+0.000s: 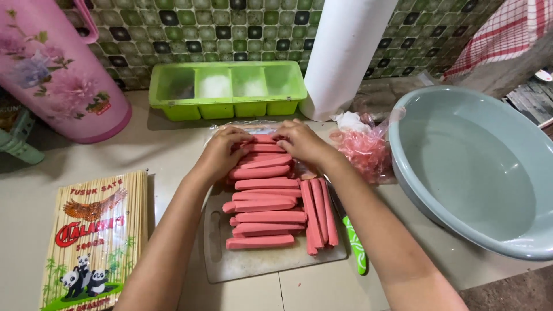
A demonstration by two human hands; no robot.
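Observation:
Several pink sausages (265, 201) lie in a stack on a pale cutting board (247, 265), with three more laid lengthwise at the right side (318, 213). My left hand (220, 154) and my right hand (299, 141) rest on the far end of the stack, fingers curled over the top sausages. Both hands touch the same pile from opposite sides. A green-handled knife (357, 247) lies along the board's right edge, partly under my right forearm.
A pack of bamboo skewers (95, 236) lies at the left. A green divided tray (227, 89), a pink floral jug (57, 69) and a paper towel roll (343, 52) stand at the back. A big pale-blue basin (478, 167) sits at the right, with crumpled pink wrappers (363, 150) beside it.

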